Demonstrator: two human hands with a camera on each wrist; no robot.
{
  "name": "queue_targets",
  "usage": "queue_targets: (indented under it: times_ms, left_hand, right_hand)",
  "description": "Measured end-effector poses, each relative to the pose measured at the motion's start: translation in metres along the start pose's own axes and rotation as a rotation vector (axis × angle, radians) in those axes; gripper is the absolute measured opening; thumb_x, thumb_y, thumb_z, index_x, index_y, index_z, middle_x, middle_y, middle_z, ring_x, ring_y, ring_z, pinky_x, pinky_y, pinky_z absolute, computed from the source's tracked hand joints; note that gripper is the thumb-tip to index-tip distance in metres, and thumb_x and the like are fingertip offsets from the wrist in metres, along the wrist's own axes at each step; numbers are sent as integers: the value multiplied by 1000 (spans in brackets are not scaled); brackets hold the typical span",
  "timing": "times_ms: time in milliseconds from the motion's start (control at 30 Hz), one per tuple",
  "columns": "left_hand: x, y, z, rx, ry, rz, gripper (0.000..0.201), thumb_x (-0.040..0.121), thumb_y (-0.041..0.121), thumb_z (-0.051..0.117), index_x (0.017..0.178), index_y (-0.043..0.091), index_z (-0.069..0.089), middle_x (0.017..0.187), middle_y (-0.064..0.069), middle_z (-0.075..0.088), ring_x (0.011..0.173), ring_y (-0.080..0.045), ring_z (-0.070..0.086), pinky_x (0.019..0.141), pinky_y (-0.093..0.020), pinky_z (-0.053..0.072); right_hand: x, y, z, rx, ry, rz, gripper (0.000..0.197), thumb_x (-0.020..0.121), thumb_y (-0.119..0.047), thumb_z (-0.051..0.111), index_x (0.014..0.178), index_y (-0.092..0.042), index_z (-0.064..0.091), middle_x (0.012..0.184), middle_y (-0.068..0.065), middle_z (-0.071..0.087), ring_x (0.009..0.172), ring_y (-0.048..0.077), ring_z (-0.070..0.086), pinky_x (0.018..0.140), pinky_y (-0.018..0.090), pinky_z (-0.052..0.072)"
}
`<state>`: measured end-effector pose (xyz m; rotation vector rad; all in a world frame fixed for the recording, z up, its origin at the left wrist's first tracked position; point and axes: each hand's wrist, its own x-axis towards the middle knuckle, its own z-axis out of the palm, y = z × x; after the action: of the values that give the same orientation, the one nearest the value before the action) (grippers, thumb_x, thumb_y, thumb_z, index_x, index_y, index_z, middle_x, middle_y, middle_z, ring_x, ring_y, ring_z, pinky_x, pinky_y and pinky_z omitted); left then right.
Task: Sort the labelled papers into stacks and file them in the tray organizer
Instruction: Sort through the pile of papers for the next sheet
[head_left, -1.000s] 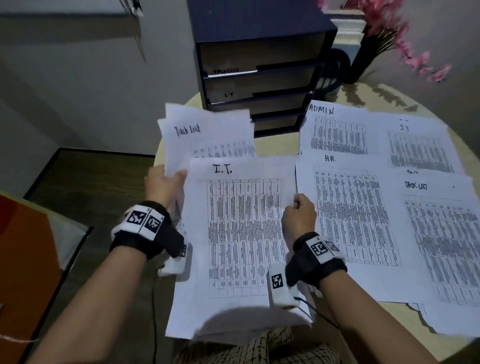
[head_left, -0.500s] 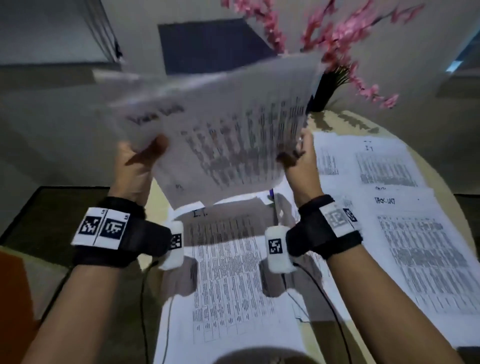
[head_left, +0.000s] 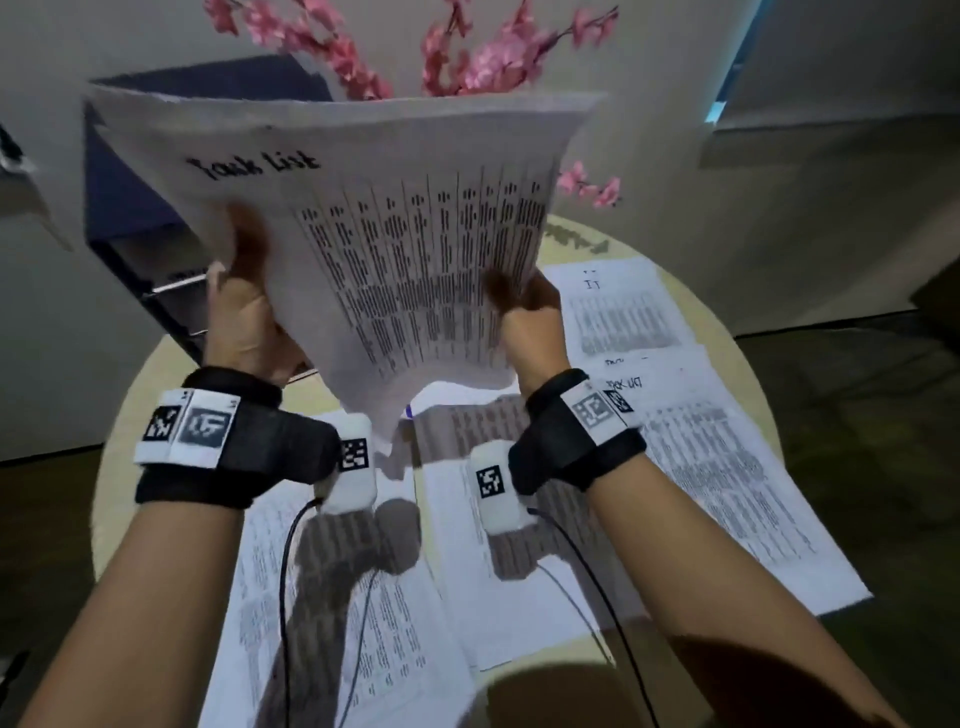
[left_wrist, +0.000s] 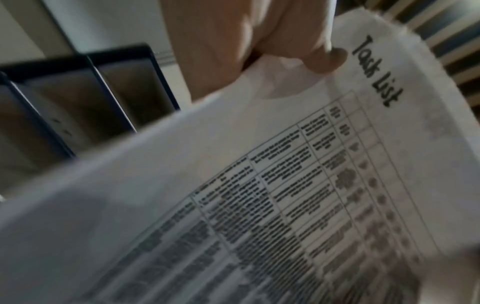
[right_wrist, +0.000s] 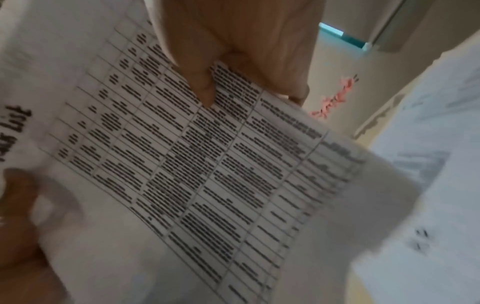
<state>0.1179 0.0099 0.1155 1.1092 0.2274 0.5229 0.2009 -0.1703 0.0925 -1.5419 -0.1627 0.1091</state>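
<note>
Both hands hold up a bundle of white sheets headed "Task List" (head_left: 363, 234) above the table. My left hand (head_left: 244, 306) pinches its left edge, thumb on the front (left_wrist: 324, 61). My right hand (head_left: 524, 317) pinches the right edge, thumb on the printed table (right_wrist: 205, 90). The dark blue tray organizer (head_left: 135, 208) stands behind the raised sheets at the left, mostly hidden; its open trays (left_wrist: 78, 102) show in the left wrist view. Other labelled papers lie flat on the round table: an "IT" sheet (head_left: 618, 312), a "Task List" sheet (head_left: 701, 467) and one under my wrists (head_left: 322, 597).
The beige round table (head_left: 156, 415) carries all the papers; its edge curves at left and right. Pink blossom branches (head_left: 467, 57) rise behind the lifted sheets. Cables from the wrist cameras (head_left: 291, 571) hang over the papers. Dark floor surrounds the table.
Both hands lifted the Task List bundle off the table and raised it upright toward the organizer; the I.T. sheet stayed flat on the table below.
</note>
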Motion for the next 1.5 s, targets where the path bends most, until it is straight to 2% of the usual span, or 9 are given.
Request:
queue_targets:
  times_ms: [133, 267, 433, 567, 667, 800, 933, 1233, 1500]
  left_hand:
    - [11, -63, 54, 406, 14, -101, 23, 90, 18, 57, 111, 9, 60, 94, 8, 68, 71, 4, 65, 71, -16, 52]
    - [-6, -142, 94, 854, -269, -279, 17, 85, 24, 64, 95, 11, 59, 92, 1, 61, 82, -10, 59, 64, -5, 43]
    - [-51, -220, 143, 1410, -821, -277, 53, 84, 57, 46, 113, 15, 62, 125, -9, 56, 119, -33, 48, 97, -42, 40]
    - [-77, -252, 159, 1703, -1142, -213, 65, 78, 67, 31, 124, 26, 52, 142, 0, 38, 135, -27, 25, 107, -47, 23]
    - [-82, -257, 157, 1712, -1002, -132, 47, 84, 58, 39, 100, 20, 62, 124, -1, 49, 126, -24, 33, 104, -44, 20]
    - [-88, -258, 149, 1796, -913, -74, 43, 87, 51, 35, 92, 20, 65, 115, -1, 53, 118, -21, 39, 104, -38, 20]
    - [-100, -264, 146, 1792, -805, -46, 34, 90, 43, 42, 93, 18, 64, 113, 0, 55, 114, -20, 42, 98, -35, 27]
    - [-106, -267, 147, 1716, -709, -62, 29, 89, 35, 44, 96, 13, 61, 113, -2, 57, 111, -20, 46, 91, -34, 32]
    - [-71, -208, 98, 1513, -492, -81, 32, 93, 31, 46, 107, 7, 62, 115, -12, 60, 112, -29, 48, 91, -39, 40]
  right_hand:
    - [53, -13, -65, -213, 188, -92, 14, 90, -1, 44, 87, -9, 54, 71, -4, 49, 67, 14, 44, 61, 23, 35]
    - [97, -19, -138, -386, 353, -130, 12, 96, -14, 45, 102, -10, 54, 98, 6, 55, 95, 15, 50, 72, 18, 36]
    - [118, 2, -229, -749, 342, 38, 20, 96, -10, 42, 78, -16, 46, 81, 2, 46, 88, 13, 39, 77, 27, 33]
    - [101, 47, -286, -947, 193, 360, 30, 93, -8, 41, 64, -6, 48, 73, 14, 43, 84, 31, 46, 71, 28, 28]
    - [77, 84, -308, -969, 125, 524, 27, 90, -4, 43, 107, 3, 62, 95, 20, 56, 104, 39, 57, 74, 29, 34]
    - [45, 119, -308, -993, 37, 654, 14, 90, -1, 44, 93, 3, 57, 106, 28, 60, 90, 34, 55, 73, 36, 40]
    - [22, 134, -301, -998, 125, 668, 45, 87, -8, 56, 130, -1, 44, 140, 21, 35, 124, 40, 40, 100, 42, 38]
    - [17, 139, -307, -890, 243, 697, 41, 89, -12, 49, 129, -4, 48, 130, 20, 53, 109, 37, 55, 91, 40, 46]
    - [21, 125, -292, -1051, 347, 564, 57, 83, -12, 64, 132, -6, 36, 141, 20, 36, 129, 38, 36, 102, 51, 32]
